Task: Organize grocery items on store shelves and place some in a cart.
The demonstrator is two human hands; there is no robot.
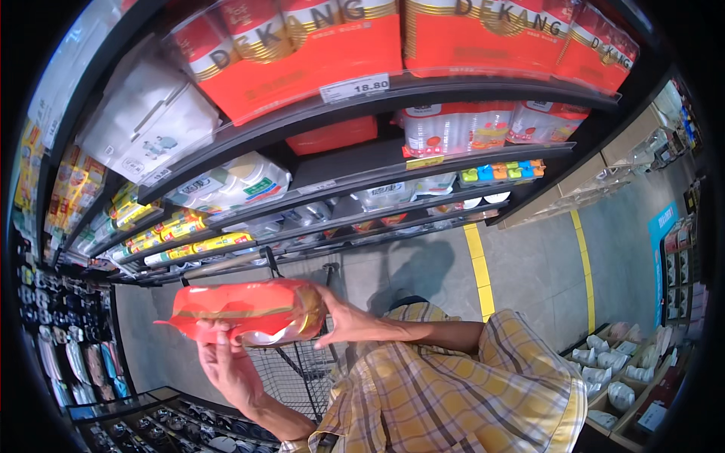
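A red and gold plastic-wrapped package [243, 308] lies lengthwise between both hands, above a wire shopping cart [283, 379]. My left hand [226, 362] grips its lower edge near the left end, fingertips on the red wrapper. Around the package's right end curl the fingers and thumb of my right hand [345, 320]. The package partly hides the cart and its handle [226, 265]. What the wrapper contains cannot be made out.
Ahead stands a dark store shelf [362, 161] with red packs of cups [306, 56] and white packages. Bins with wrapped goods [609, 368] are at the lower right; a rack of small goods [73, 351] stands left. Yellow lines [480, 272] cross the grey floor.
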